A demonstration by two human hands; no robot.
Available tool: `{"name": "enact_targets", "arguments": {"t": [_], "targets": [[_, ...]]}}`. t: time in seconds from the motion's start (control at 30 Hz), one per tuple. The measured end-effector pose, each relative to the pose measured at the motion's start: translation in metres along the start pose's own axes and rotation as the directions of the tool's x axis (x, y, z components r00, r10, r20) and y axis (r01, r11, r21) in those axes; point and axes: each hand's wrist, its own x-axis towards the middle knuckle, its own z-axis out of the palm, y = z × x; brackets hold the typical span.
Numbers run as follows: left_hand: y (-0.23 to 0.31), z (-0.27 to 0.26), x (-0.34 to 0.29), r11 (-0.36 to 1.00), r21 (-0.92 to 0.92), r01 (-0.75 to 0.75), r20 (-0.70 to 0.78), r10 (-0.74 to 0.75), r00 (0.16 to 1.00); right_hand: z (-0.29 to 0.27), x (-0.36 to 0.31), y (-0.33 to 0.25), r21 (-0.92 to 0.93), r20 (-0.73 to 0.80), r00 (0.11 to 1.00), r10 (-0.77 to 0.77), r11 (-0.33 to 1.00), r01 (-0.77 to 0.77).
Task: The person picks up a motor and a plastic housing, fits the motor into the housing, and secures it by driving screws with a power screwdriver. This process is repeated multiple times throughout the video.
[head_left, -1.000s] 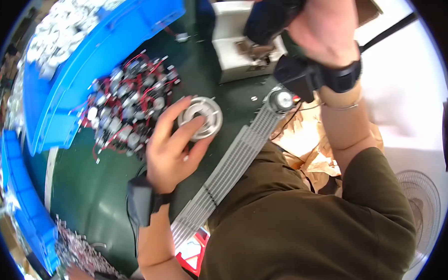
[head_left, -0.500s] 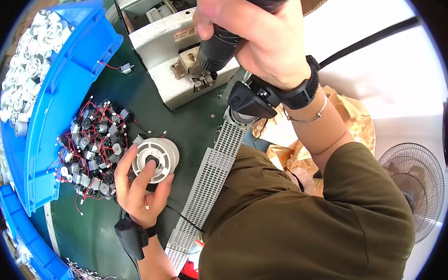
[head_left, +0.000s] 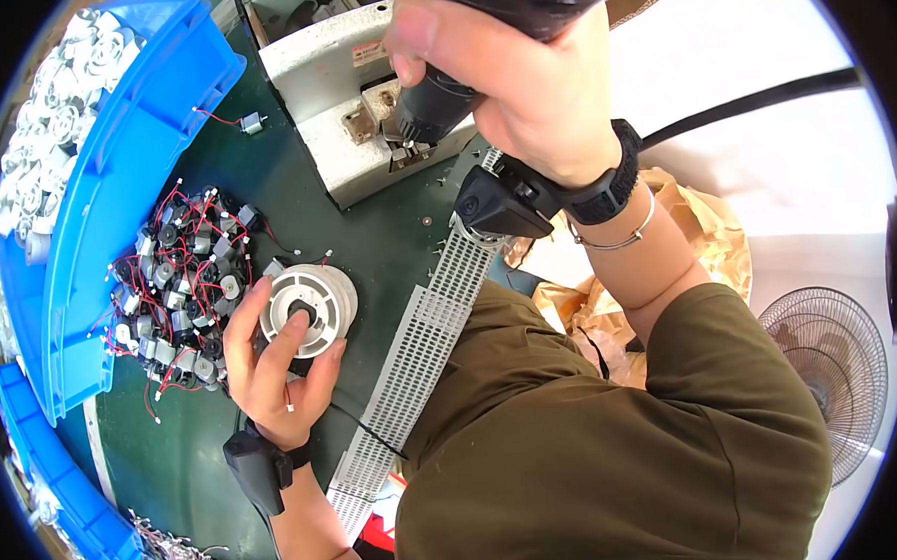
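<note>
My right hand [head_left: 534, 71] is wrapped round a black electric screwdriver [head_left: 445, 95], angled down with its tip at the pick-up slot of a pale screw feeder [head_left: 348, 159]. Whether a screw sits on the tip is too small to tell. Low over the bench, my left hand [head_left: 277, 373] grips a white round plastic housing [head_left: 334, 295] with a spoked face. One finger presses on its dark centre. A small white connector [head_left: 290, 407] shows against that hand's palm. Beside it lies a heap of small motors [head_left: 183, 282] with red and black leads.
A blue bin [head_left: 115, 214] full of white plastic parts [head_left: 56, 127] stands at the left. One loose motor [head_left: 251, 122] lies near the feeder. A perforated white strip [head_left: 402, 372] runs along the bench's near edge. Brown paper [head_left: 702, 229] and a fan [head_left: 823, 384] are at the right.
The screwdriver has shifted very slightly at the feeder, and its cable hangs a little lower. My left hand keeps its hold on the white housing.
</note>
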Motion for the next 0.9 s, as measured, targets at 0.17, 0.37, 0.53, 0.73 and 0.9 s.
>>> {"name": "enact_targets", "arguments": {"t": [0.17,0.37,0.53,0.73,0.9], "targets": [[0.0,-0.001,-0.002,1.0,0.005,0.02,0.0,-0.02,1.0,0.006,-0.001,-0.026,0.164,-0.012,0.945,0.327,0.933,-0.321],[0.003,0.003,0.007,1.0,-0.015,-0.026,-0.022,0.026,0.999,0.024,0.017,-0.021,0.784,0.072,0.968,0.24,0.586,-0.204],[0.004,0.004,0.006,1.0,-0.007,-0.01,-0.056,0.009,0.998,0.062,0.013,-0.019,0.628,0.036,0.965,0.259,0.745,-0.223],[0.003,0.008,0.005,1.0,-0.027,-0.01,-0.103,0.007,0.995,0.083,0.018,-0.044,0.695,0.15,0.851,0.504,0.559,-0.453],[0.003,0.009,0.004,0.998,-0.056,0.005,-0.124,-0.011,0.992,0.086,0.018,-0.039,0.615,0.214,0.881,0.421,0.643,-0.456]]}}
